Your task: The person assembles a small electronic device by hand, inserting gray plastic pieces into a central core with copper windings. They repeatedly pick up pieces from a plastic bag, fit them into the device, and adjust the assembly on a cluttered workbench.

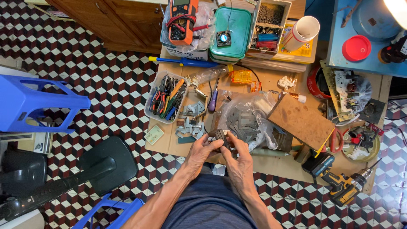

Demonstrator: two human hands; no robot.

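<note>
Both sets of fingertips clamp one small dark laminated block (pixel 220 136): left hand (pixel 202 149), right hand (pixel 237 157), over the cardboard sheet's (pixel 271 163) near edge. Risk: a slip drops it among loose grey plates (pixel 191 125), scattering them floorward.

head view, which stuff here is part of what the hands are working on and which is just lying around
In hand:
left hand
right hand
small dark metal block held between them
grey metal plates on the clear bag
loose plates

Lying about:
multimeter
tool tray
cordless drill
red lid
</note>
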